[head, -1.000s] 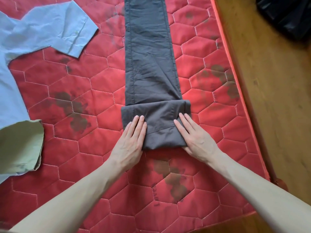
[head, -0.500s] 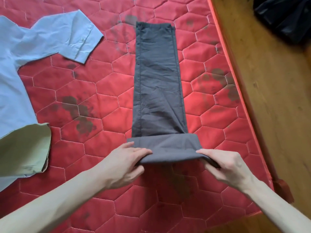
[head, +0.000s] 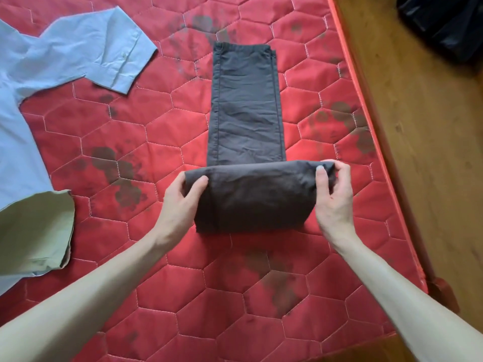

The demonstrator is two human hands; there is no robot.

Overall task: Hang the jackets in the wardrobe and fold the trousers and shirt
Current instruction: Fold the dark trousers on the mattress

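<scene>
Trousers (head: 247,105) lie lengthwise on the mattress (head: 183,296), nearer its right edge, near end gathered into a fat fold. Left hand (head: 180,202) and right hand (head: 333,197) pinch the fold's two ends, fingers (head: 321,176) curled round the cloth. Risks: fold skews if one hand leads; layers slip loose; shirt (head: 65,53) lies clear at left.

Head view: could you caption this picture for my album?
Both hands, left and right, grip the folded end of grey trousers on a red mattress, beside a blue shirt.
</scene>
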